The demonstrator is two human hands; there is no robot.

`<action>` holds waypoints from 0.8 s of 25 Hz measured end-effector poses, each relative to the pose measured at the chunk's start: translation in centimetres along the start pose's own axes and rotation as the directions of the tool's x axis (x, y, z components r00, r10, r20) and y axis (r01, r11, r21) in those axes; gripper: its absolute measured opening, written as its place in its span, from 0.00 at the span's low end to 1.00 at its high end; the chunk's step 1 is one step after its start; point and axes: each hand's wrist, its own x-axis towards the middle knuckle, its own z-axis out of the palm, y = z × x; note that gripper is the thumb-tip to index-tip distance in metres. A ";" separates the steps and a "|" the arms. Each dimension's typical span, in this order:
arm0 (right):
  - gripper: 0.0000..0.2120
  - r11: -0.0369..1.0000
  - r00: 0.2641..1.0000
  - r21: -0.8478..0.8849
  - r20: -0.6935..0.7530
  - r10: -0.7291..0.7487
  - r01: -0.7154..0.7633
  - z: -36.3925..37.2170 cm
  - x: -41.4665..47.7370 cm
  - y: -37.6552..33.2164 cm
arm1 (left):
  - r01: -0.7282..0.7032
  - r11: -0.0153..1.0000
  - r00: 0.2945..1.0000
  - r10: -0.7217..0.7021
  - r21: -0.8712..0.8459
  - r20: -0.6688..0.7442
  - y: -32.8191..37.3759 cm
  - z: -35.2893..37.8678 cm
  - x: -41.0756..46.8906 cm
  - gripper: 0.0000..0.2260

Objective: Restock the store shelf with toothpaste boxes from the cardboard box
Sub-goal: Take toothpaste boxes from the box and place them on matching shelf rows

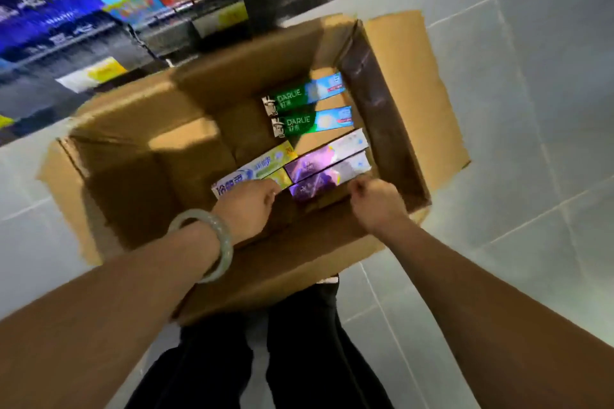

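Observation:
An open cardboard box (139,183) stands on the floor below me. Inside lie two green Darlie toothpaste boxes (300,96), a yellow-white toothpaste box (255,166) and two purple ones (327,164). My left hand (251,206), with a pale bangle on the wrist, reaches into the carton and its fingers curl on the near end of the yellow-white box. My right hand (377,201) is down at the near end of the closer purple box, fingers curled; whether it grips the box is unclear.
The store shelf (99,20) runs along the upper left, stocked with blue and red toothpaste boxes, with yellow price tags (232,15) on its edges. Grey floor tiles (531,93) surround the carton. My dark-trousered legs (265,359) stand just behind the carton.

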 end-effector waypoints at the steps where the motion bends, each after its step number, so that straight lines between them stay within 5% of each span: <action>1: 0.15 0.997 0.999 -0.067 0.017 -0.036 0.037 1.7 2.2 0.5 | -0.030 0.997 0.998 0.034 0.074 -0.046 -0.8 1.4 2.1 0.13; 6: 0.29 0.887 0.969 -0.398 0.175 -0.176 0.233 6.2 9.0 1.5 | -0.106 0.984 0.974 0.131 0.140 -0.183 -1.9 6.7 11.2 0.23; 11: 0.33 0.804 0.960 -0.525 0.153 -0.235 0.280 7.7 11.2 1.6 | -0.246 0.927 0.947 0.292 0.283 -0.135 -2.6 10.7 13.4 0.31; 15: 0.27 0.739 0.949 -0.606 0.098 -0.298 0.294 8.5 11.9 1.3 | -0.189 0.917 0.907 0.300 0.350 -0.296 -2.3 11.8 14.0 0.29; 20: 0.20 0.677 0.919 -0.668 0.028 -0.392 0.309 10.0 12.2 1.3 | -0.188 0.887 0.900 0.328 0.421 -0.289 -2.3 11.5 16.0 0.31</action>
